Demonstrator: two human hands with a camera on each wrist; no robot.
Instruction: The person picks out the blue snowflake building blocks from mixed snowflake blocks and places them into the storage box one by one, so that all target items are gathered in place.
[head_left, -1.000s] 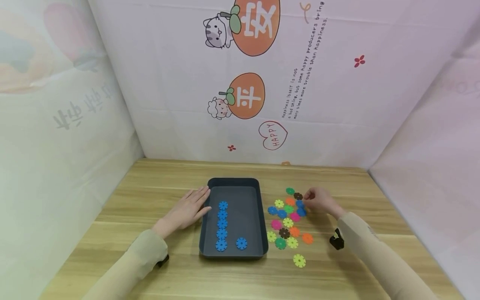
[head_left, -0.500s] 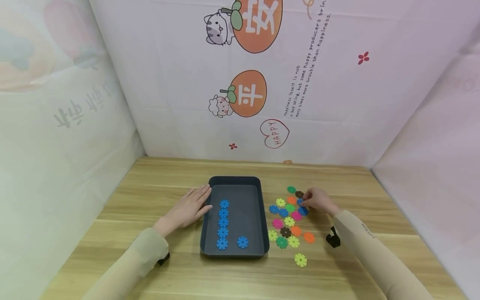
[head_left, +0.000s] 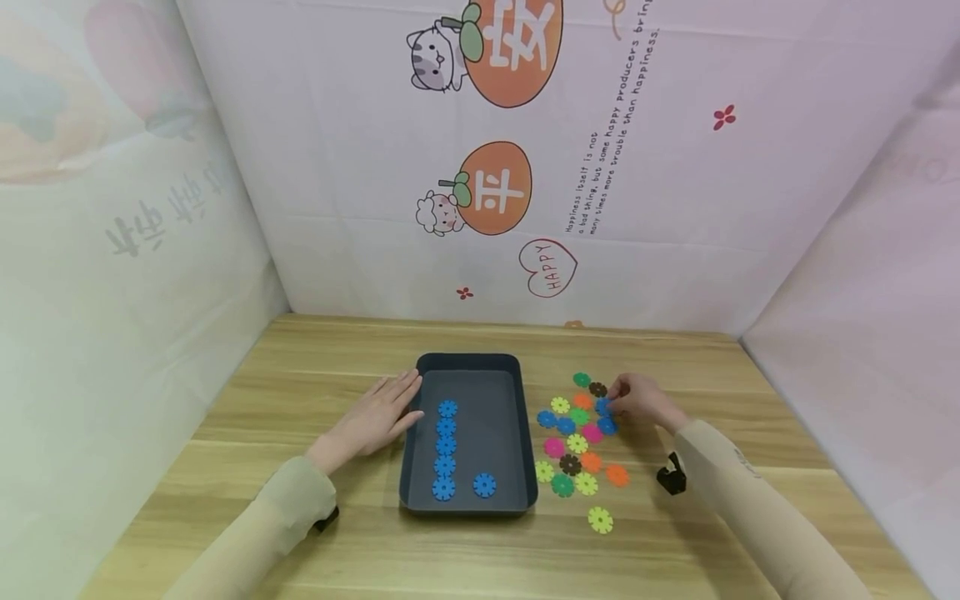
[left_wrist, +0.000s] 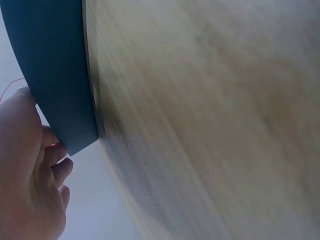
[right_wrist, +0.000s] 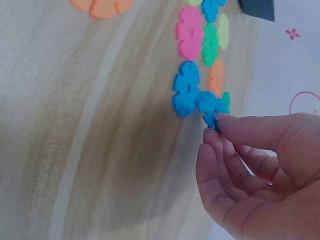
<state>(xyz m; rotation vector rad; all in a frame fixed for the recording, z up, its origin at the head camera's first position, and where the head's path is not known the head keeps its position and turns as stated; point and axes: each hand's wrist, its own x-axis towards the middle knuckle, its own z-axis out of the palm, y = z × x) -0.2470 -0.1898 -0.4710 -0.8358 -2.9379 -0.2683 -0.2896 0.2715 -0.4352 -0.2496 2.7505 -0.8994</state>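
My left hand (head_left: pixel 375 421) lies with straight fingers over the left rim of a dark grey tray (head_left: pixel 491 425); the left wrist view shows its fingers against the tray's outer wall (left_wrist: pixel 55 65). Inside the tray, a column of several blue snowflake discs (head_left: pixel 446 446) runs along the left, and one blue disc (head_left: pixel 484 485) lies apart at the lower right. My right hand (head_left: pixel 641 398) is at the right of the loose pile, thumb and index finger pinching the edge of a blue snowflake disc (right_wrist: pixel 207 102). Another blue disc (right_wrist: pixel 186 90) lies just beside it.
Right of the tray, loose snowflake discs lie flat on the wooden table (head_left: pixel 360 542), among them pink (head_left: pixel 554 448), orange (head_left: pixel 617 476), brown (head_left: pixel 570 464) and green (head_left: pixel 562 485) ones. A yellow disc (head_left: pixel 600 521) lies nearest the front. White printed sheets (head_left: pixel 360 250) enclose the table.
My right fingers reached left over the blue disc, then drew slightly back right while at its edge. The left hand and the tray have stayed in place.
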